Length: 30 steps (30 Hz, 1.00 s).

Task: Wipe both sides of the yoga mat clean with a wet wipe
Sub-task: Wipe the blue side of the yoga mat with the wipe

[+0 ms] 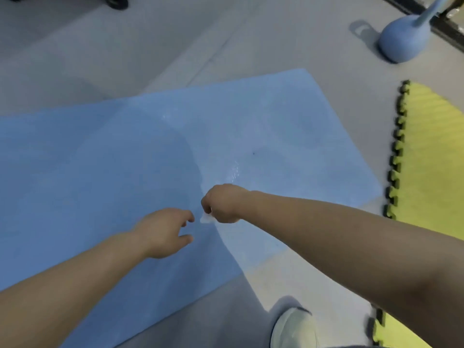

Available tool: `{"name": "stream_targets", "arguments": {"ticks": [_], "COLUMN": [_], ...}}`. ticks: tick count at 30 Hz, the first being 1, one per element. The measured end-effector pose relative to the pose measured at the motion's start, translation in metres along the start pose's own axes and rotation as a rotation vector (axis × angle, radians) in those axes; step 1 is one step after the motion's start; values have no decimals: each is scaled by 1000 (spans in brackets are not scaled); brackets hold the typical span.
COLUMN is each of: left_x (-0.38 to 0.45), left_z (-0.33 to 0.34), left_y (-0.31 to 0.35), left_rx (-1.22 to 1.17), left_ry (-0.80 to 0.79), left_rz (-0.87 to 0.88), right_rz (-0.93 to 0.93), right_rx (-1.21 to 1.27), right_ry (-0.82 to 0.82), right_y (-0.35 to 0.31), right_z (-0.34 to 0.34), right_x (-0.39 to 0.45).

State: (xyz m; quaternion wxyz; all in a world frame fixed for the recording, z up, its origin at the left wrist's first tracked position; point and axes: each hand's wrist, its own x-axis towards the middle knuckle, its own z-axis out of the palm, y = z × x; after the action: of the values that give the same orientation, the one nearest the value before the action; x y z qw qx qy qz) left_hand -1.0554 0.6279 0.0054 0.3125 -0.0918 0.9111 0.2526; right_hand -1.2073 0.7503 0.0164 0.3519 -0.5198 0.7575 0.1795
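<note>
While I am standing over the blue yoga mat (105, 172), which is lying flat on the grey floor (226, 33), I am holding a small white wet wipe (206, 218) bunched in my right hand (222, 203). That hand is curled into a loose fist, knuckles up, with only a corner of the wipe poking out at the thumb side. It is sitting low over the mat near the middle of its near half; whether the wipe is actually touching the surface I cannot tell.

My left hand (164, 232) is reaching in just beside it, fingers relaxed and slightly spread, thumb apart, gripping nothing. Both forearms are stretching forward and converging, the right one coming in from the far right, the left from the lower left.

To do this step well, I am thinking I should open the wipe out flatter so more of it meets the mat, then be working in long overlapping strokes, pressing evenly. A glistening damp patch is showing beyond my right hand, so that part seems covered; the duller stretch to the left looks to be waiting. The left hand could be steadying the mat so it is not sliding. The underside is not yet turned up.

A blue kettlebell (401, 41) is sitting well apart at the top right, a yellow foam tile (431, 159) is lying beside the mat's right end, and my pale shoe (293, 327) is showing below.
</note>
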Motion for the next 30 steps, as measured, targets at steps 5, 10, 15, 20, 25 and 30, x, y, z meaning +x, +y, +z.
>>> {"name": "stream_targets", "arguments": {"ticks": [5, 10, 15, 20, 25, 30], "left_x": [16, 14, 26, 57, 77, 91], "left_z": [-2, 2, 1, 9, 24, 40], "left_y": [15, 39, 65, 59, 53, 62], "left_rx": [-99, -113, -121, -272, -577, -434], "left_ry": [88, 16, 20, 128, 276, 265], "left_rz": [-199, -344, -394, -407, -423, -295], "right_rz": [-51, 3, -10, -38, 20, -59], "right_rx": [167, 382, 395, 331, 606, 611], "right_ry": [73, 159, 178, 172, 275, 361], "right_y": [37, 53, 57, 59, 61, 70], "right_z": [-14, -12, -18, -10, 14, 51], "right_x": [37, 43, 38, 46, 39, 5]}}
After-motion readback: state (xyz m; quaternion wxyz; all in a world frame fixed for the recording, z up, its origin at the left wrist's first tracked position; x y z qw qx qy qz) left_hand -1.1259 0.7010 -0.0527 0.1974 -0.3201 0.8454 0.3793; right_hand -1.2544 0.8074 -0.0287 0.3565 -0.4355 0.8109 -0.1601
